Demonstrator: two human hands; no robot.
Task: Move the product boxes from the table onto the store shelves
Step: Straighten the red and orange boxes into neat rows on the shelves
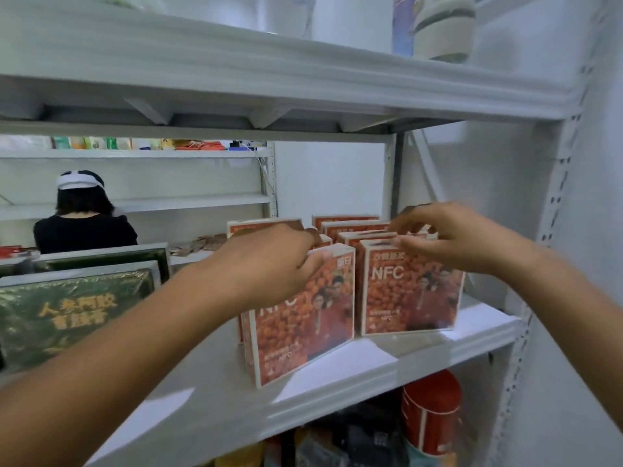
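Note:
Several orange NFC product boxes stand upright in two rows on the white middle shelf (387,365). My left hand (269,267) grips the top of the front box of the left row (303,321), which sits turned at an angle near the shelf's front edge. My right hand (448,237) hovers over the top of the front box of the right row (409,291), its fingers loosely curled and its fingertips at the top edges of the boxes behind; whether it grips one I cannot tell.
Two green gift boxes (67,311) stand at the left of the same shelf. A red can (429,412) and other goods sit on the shelf below. The upper shelf (303,82) hangs close overhead. A person in black (84,227) stands beyond the rack.

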